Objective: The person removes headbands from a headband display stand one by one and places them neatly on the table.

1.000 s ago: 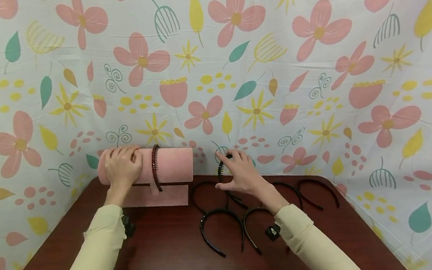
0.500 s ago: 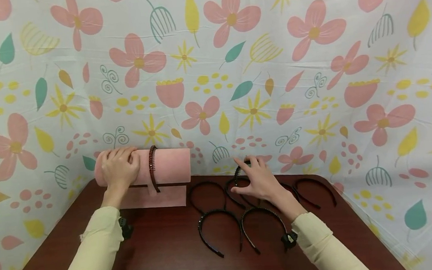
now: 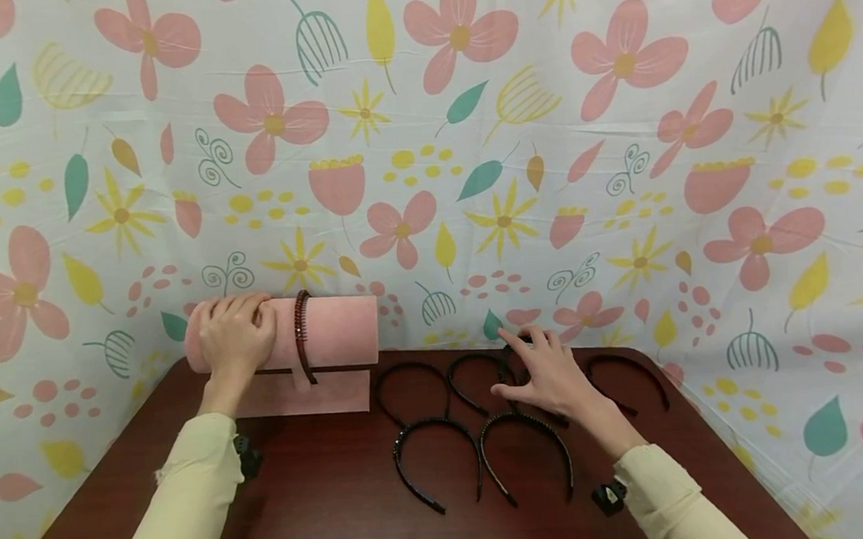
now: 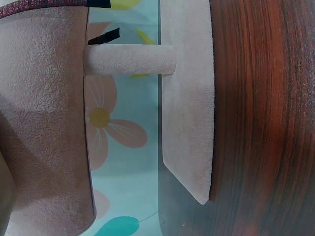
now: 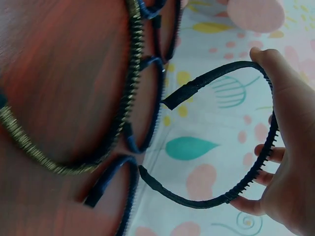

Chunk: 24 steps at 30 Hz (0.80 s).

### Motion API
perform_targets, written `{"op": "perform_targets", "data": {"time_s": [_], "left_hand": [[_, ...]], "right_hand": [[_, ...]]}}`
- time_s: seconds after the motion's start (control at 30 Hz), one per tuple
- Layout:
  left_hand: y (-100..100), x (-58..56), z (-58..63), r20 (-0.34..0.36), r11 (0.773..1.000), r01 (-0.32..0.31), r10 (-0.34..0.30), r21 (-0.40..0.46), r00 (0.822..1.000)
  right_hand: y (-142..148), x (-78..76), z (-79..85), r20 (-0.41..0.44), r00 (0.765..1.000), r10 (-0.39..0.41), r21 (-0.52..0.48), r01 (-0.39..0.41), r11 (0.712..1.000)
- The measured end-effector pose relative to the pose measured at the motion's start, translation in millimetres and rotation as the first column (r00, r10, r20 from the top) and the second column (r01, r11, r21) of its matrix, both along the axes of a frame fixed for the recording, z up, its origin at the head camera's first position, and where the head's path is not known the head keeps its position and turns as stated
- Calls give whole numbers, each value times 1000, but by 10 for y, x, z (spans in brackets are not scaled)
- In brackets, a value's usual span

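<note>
My left hand (image 3: 237,341) grips the left end of a pink, fuzzy headband stand (image 3: 341,330), a horizontal roll on a post above a flat base (image 4: 189,103). A dark reddish, toothed headband (image 3: 302,329) sits around the roll, just right of that hand. My right hand (image 3: 552,378) holds a black toothed headband (image 5: 202,81) over the back of the table. In the right wrist view, its thumb and fingers (image 5: 248,204) are at the curved band, and both tips point away from the palm. From the head view, the hand hides much of this headband.
Several dark headbands lie on the brown wooden table (image 3: 319,494). Two are in front, one black (image 3: 434,420) and one with gold trim (image 5: 135,59); others lie behind, including one at the far right (image 3: 626,358). A flower-printed cloth (image 3: 404,96) hangs behind the table.
My right hand has moved right and lower with the black headband, from beside the stand to above the back row. The left hand stays on the stand.
</note>
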<state>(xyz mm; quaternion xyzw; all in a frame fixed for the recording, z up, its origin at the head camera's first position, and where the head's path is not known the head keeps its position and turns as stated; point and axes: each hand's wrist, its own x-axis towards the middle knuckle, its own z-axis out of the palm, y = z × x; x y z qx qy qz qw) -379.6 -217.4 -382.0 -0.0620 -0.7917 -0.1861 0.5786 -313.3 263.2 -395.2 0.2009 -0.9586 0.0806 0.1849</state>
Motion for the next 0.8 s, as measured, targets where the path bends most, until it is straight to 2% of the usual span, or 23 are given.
{"op": "perform_targets", "data": {"time_s": [0.27, 0.8], "left_hand": [[-13, -2, 2, 3, 1000, -6, 6, -22, 1000], [-13, -11, 3, 1, 1000, -1, 1, -22, 1000]], "right_hand": [[237, 91, -149, -33, 999, -22, 25, 22, 999], [663, 298, -385, 37, 995, -95, 14, 95, 995]]}}
